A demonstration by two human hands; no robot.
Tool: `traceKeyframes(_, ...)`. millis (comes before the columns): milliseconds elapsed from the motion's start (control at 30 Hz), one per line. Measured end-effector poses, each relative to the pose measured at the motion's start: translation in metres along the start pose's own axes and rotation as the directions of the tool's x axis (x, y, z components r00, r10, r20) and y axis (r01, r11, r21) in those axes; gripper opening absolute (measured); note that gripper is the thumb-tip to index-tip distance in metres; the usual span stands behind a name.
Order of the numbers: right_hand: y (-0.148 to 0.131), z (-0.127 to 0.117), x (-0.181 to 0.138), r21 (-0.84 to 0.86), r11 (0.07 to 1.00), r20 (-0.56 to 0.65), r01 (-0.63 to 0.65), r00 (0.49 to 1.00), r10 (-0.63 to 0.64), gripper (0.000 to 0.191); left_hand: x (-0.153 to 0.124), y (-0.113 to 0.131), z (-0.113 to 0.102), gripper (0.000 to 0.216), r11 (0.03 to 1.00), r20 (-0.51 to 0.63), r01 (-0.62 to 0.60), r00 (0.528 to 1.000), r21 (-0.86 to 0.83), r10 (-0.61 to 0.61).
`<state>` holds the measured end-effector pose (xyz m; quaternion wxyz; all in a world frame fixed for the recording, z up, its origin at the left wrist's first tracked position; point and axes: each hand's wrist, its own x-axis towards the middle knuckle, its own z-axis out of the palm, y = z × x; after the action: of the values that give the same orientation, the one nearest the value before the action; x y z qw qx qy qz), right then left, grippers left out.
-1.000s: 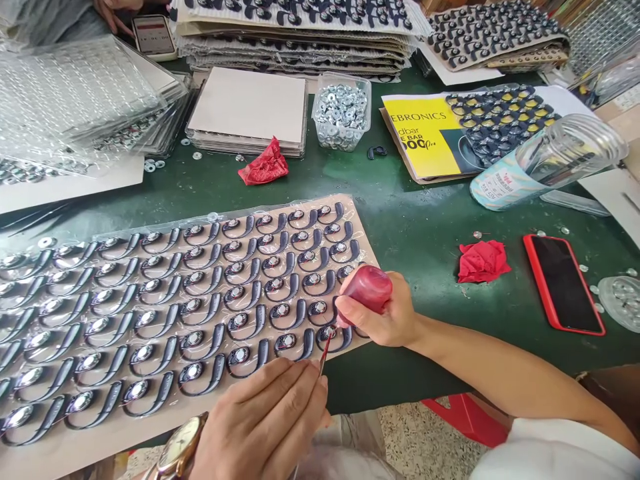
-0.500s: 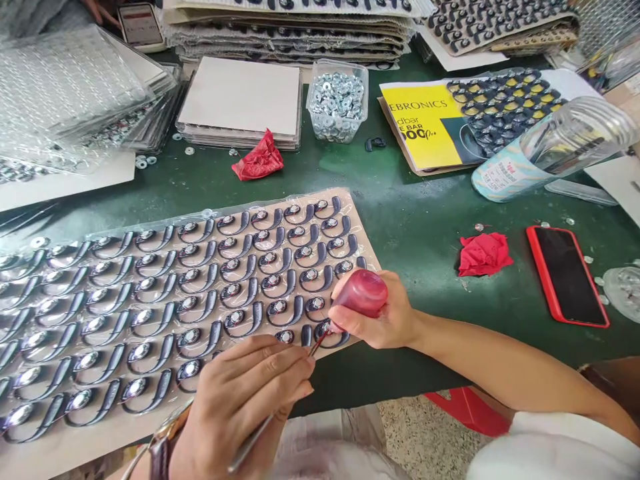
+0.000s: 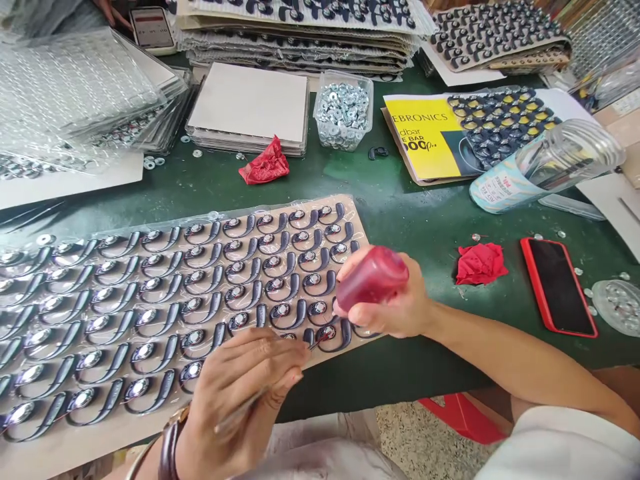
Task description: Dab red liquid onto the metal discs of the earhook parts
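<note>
My right hand point(image 3: 395, 303) is wrapped round a squeeze bottle point(image 3: 374, 281) of red liquid, tilted with its lower end toward the card; its nozzle is mostly hidden. In my closed left hand point(image 3: 250, 387) is a pair of slim metal tweezers point(image 3: 316, 343). The tweezers' tip touches or nearly touches the shiny round stone on a dark curved piece point(image 3: 341, 339) at the card's near right corner. Rows of such hook-shaped pieces, each with a round stone, lie on the brown, film-covered card point(image 3: 280, 227) under both hands.
Behind the card are a tub of metal washers point(image 3: 345, 110), a white card stack point(image 3: 250, 100) and crumpled red paper point(image 3: 265, 165). To the right lie another red scrap point(image 3: 480, 263), a red-cased phone point(image 3: 557, 287) and a tilted clear jar point(image 3: 545, 167). Clear sheets point(image 3: 75, 87) are piled left.
My right hand has lifted the bottle slightly up and right, away from the corner piece. The tweezers stay at that piece, where red now shows. The whole view has shifted a little.
</note>
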<state>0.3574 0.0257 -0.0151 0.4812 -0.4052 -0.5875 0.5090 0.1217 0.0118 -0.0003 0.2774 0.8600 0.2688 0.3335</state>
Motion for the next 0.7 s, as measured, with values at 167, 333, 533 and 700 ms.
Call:
traceKeyframes(167,0.021,0.003,0.013,-0.018,0.999,-0.098,0.034,0.995,-0.035,0.023,-0.005,-0.002,0.004,0.016,0.953,0.023,-0.171,0.985,0.252,0.171)
traceKeyframes(333,0.028,0.011,0.013,-0.084,0.994,-0.107,0.065,0.992,-0.074,0.023,-0.012,-0.006,0.011,0.016,0.925,0.066,-0.201,0.980,0.322,0.190)
traceKeyframes(533,0.029,0.011,0.013,-0.131,0.988,-0.045,0.078,0.995,-0.084,0.019,-0.016,0.000,0.018,0.016,0.822,0.163,-0.308,0.951,0.480,0.262)
traceKeyframes(700,0.036,0.011,0.013,-0.201,0.967,-0.026,0.157,0.986,-0.166,0.017,-0.023,-0.002,0.022,0.017,0.756,0.172,-0.387,0.920,0.527,0.351)
